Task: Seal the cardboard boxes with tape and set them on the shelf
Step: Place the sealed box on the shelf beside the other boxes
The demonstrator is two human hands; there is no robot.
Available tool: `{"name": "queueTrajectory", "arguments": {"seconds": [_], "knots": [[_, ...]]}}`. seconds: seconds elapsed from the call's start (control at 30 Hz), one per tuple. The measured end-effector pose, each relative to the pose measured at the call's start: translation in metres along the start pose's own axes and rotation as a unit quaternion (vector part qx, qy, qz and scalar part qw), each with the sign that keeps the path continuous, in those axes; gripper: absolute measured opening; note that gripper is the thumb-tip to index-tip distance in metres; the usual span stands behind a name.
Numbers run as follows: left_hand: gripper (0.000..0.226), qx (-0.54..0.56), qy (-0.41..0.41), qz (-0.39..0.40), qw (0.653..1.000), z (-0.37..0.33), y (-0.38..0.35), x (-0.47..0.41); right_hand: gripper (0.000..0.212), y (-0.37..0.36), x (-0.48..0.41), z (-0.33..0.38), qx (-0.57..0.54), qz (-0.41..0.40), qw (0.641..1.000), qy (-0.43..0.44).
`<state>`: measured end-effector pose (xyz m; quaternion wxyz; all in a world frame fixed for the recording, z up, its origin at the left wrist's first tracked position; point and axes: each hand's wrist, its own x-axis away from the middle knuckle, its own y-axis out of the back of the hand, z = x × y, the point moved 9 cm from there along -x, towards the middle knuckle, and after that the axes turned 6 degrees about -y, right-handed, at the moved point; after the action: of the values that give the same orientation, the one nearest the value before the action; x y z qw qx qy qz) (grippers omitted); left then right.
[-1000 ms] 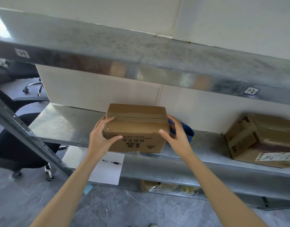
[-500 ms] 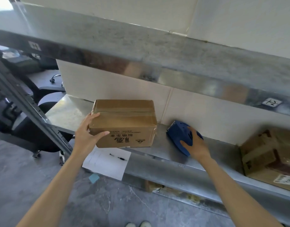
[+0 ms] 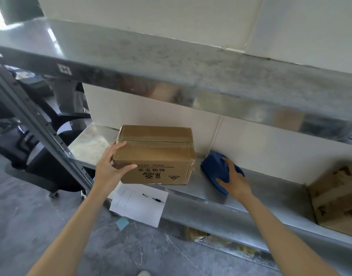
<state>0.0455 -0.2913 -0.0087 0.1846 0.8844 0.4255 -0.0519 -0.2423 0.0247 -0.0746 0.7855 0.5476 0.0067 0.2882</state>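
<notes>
On a grey metal shelf (image 3: pixel 270 194), a brown cardboard box (image 3: pixel 155 154) sits at the front edge, the left hand (image 3: pixel 111 170) gripping its near-left corner. Just right of the box, the right hand (image 3: pixel 234 180) clasps a blue plastic tape dispenser (image 3: pixel 213 168). The box seems light and stiff, best held by opposite sides.

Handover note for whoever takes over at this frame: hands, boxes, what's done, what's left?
Left hand grips the left front corner of the taped box, which sits on the shelf.
Right hand holds the blue tape dispenser on the shelf beside it.
Second box lies at far right.
Done: this box sealed, shelved.
Left: let go; check the second box's seal, unclear here.
</notes>
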Motion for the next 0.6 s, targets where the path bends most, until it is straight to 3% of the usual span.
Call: {"name": "queueTrajectory", "arguments": {"seconds": [0.3,0.6], "knots": [[0.074,-0.015,-0.019,0.024,0.999,0.014,0.077,-0.03,0.075,-0.042,0.0,0.099,0.006,-0.019,1.0,0.005],[0.075,-0.006,-0.031,0.044,0.999,0.029,0.105,-0.049,0.074,-0.049,-0.003,0.121,-0.012,-0.038,0.999,-0.006]]}}
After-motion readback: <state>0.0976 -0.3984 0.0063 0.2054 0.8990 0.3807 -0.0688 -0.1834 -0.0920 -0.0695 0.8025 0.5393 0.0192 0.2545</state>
